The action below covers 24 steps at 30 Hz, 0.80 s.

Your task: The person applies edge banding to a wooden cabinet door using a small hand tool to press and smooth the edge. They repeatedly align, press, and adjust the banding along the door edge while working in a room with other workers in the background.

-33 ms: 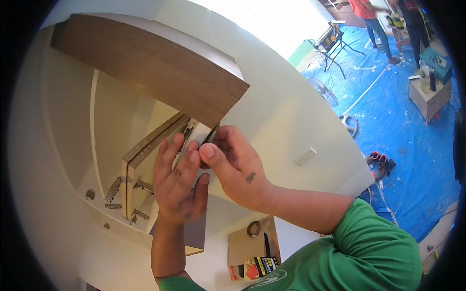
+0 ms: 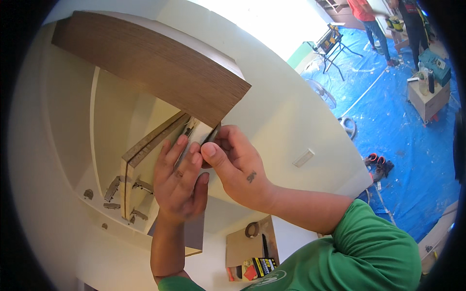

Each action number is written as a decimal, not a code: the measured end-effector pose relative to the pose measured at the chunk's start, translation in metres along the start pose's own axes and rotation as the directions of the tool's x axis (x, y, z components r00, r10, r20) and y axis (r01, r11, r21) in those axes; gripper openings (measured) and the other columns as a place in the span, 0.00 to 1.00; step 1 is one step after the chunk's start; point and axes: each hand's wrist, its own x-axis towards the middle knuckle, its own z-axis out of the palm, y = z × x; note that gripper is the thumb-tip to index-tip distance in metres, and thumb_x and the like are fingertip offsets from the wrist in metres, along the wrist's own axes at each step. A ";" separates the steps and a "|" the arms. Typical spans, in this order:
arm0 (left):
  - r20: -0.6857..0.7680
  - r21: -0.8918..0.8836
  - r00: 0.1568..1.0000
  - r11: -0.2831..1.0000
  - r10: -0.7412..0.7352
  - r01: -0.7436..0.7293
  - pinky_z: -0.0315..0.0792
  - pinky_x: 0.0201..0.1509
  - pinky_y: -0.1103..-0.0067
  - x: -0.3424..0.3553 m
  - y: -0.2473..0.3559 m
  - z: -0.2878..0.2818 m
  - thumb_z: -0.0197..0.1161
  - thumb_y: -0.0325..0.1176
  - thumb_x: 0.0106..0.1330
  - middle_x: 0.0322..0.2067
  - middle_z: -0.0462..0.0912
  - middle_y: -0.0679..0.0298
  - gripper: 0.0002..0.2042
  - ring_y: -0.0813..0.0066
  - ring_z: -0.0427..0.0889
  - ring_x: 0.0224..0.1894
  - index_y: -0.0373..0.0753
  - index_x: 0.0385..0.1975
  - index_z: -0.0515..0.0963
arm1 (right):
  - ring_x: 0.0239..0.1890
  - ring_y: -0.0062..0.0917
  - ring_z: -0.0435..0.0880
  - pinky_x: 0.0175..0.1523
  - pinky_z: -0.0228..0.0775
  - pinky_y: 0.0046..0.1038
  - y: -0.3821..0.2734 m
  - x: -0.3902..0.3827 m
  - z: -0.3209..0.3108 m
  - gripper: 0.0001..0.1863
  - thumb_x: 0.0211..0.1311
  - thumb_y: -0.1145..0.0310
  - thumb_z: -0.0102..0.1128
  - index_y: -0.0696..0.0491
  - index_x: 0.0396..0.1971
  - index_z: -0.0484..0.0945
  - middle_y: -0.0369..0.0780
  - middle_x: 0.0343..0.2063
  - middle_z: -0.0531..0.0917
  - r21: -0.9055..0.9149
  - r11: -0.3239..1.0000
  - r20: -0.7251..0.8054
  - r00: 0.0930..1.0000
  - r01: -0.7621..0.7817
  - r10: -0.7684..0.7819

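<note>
Both my hands are at the end of a brown wood-grain panel [image 2: 150,63] of an open wall cabinet. My left hand [image 2: 182,186] is open, its fingers stretched up along a pale narrow face [image 2: 198,132] below the panel's corner. Beside it, my right hand [image 2: 238,167] is closed, thumb against curled fingers, at a thin dark edge [image 2: 213,135]. Whatever it pinches is mostly hidden. A door-like panel [image 2: 153,138] with metal hinges [image 2: 112,188] stands left of my left hand.
Below, a board [image 2: 238,242] carries a brown roll of strip [image 2: 252,229] and a yellow-black package [image 2: 259,266]. Blue sheeting [image 2: 374,116] covers the floor at right, with a saw on a stand [image 2: 330,41], a fan [image 2: 321,92], shoes [image 2: 381,167], a box [image 2: 429,99] and two people [image 2: 371,29].
The view has shifted very slightly. Both hands keep nearly the same place and pose at the panel's end.
</note>
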 end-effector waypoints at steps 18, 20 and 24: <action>-0.159 0.100 0.987 0.994 -0.028 0.045 0.70 0.69 0.56 -0.009 -0.005 0.026 0.55 0.18 0.66 0.56 0.85 0.53 0.20 0.53 0.80 0.63 0.34 0.58 0.79 | 0.48 0.25 0.83 0.56 0.82 0.33 -0.010 0.009 0.002 0.22 0.77 0.62 0.57 0.67 0.55 0.67 0.44 0.45 0.81 0.000 1.000 -0.044 0.999 0.007 -0.007; -0.165 0.103 0.986 0.994 -0.021 0.038 0.70 0.69 0.55 -0.010 -0.004 0.026 0.55 0.17 0.66 0.56 0.85 0.53 0.20 0.53 0.80 0.63 0.34 0.58 0.78 | 0.47 0.24 0.83 0.55 0.82 0.33 -0.011 0.009 0.001 0.21 0.77 0.62 0.57 0.66 0.53 0.67 0.44 0.44 0.82 -0.025 1.000 -0.035 0.999 0.011 -0.012; -0.168 0.102 0.986 0.994 -0.014 0.031 0.70 0.69 0.54 -0.007 -0.003 0.022 0.55 0.17 0.66 0.55 0.85 0.53 0.20 0.52 0.80 0.63 0.33 0.58 0.78 | 0.46 0.22 0.83 0.53 0.82 0.30 -0.011 0.010 -0.002 0.18 0.77 0.62 0.57 0.63 0.50 0.69 0.42 0.41 0.82 -0.102 0.995 -0.017 1.000 0.018 -0.020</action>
